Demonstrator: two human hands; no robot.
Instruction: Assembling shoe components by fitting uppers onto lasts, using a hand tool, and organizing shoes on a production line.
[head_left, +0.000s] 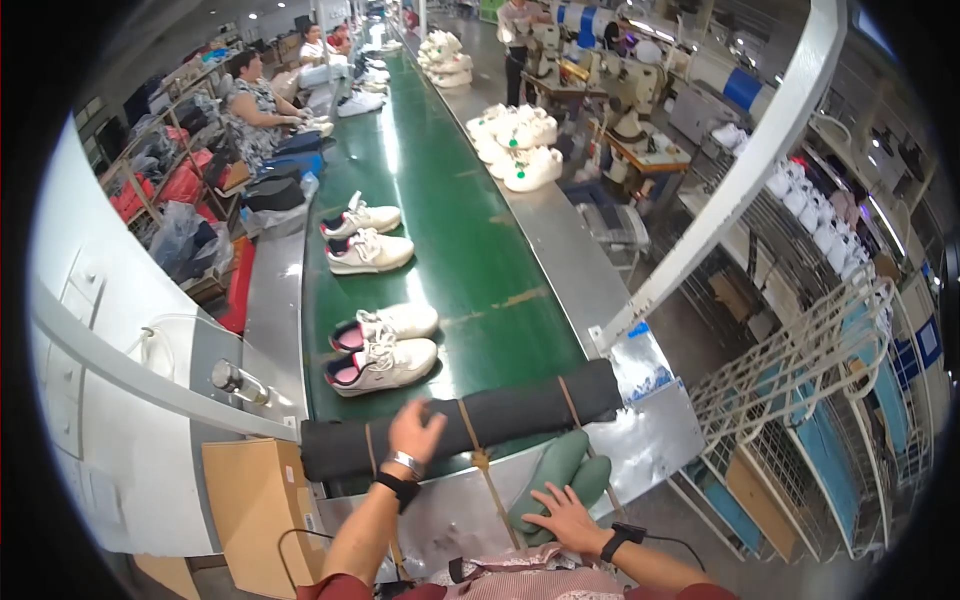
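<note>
At near end of the green conveyor belt (440, 200), my left hand (415, 432) rests loose, fingers spread, on the dark padded fabric roll (460, 417) strapped across the belt w/ tan cords. Right hand (562, 515) lies flat, released, on green foam-like pads (560, 475) at steel edge. Risk, I reckon: nearest pair of white lace-up sneakers w/ pink lining (382, 350) sits just beside the roll & could bunch up against it.
</note>
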